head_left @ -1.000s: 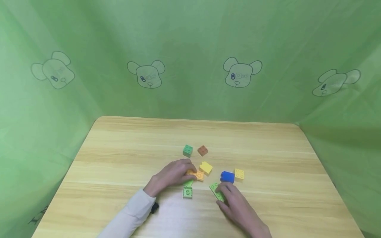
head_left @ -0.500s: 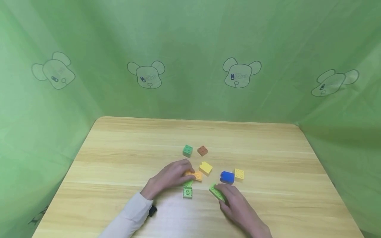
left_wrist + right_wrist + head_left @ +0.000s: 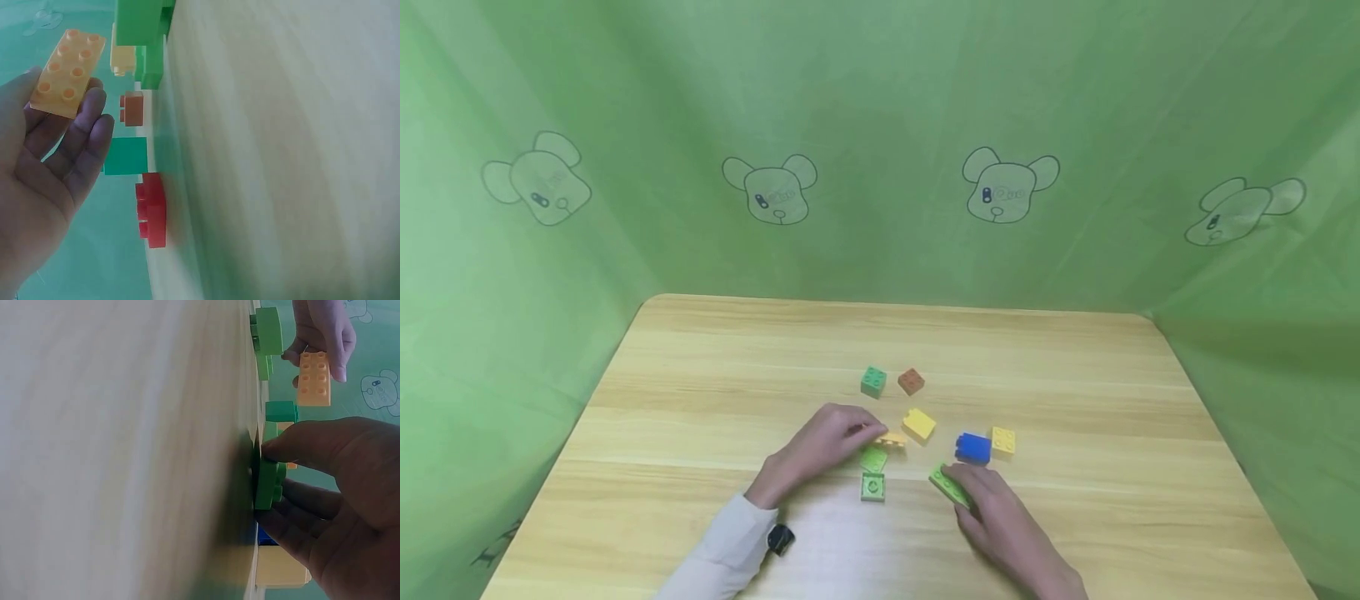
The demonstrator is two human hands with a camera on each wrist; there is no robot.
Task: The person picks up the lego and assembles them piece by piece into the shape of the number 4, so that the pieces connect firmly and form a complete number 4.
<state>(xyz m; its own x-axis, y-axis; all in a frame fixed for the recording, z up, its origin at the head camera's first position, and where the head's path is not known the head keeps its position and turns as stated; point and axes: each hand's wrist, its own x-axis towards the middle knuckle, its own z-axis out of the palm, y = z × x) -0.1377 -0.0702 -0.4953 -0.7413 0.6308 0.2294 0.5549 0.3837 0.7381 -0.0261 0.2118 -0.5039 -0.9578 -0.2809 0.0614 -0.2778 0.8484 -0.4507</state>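
Observation:
My left hand (image 3: 820, 446) pinches an orange brick (image 3: 891, 439) tilted on its side; in the left wrist view its studded face (image 3: 67, 74) shows between thumb and fingers, above the table. Beneath it in the head view lies a light green brick (image 3: 873, 459), with a green brick (image 3: 872, 487), hollow side up, just nearer. To the right, my right hand (image 3: 1003, 521) grips a long light green brick (image 3: 950, 486) by thumb and fingers. In the right wrist view that brick (image 3: 267, 484) is low at the table surface.
Farther back are a dark green brick (image 3: 873, 382) and a brown brick (image 3: 912, 382). A yellow brick (image 3: 919, 425) lies between the hands, a blue brick (image 3: 973, 448) beside a pale yellow one (image 3: 1003, 442) at right. The left wrist view shows a red brick (image 3: 154, 210).
My left hand has turned and tipped the orange brick onto its side, uncovering more of the light green brick below. My right hand keeps its grip, with the long brick shifted little.

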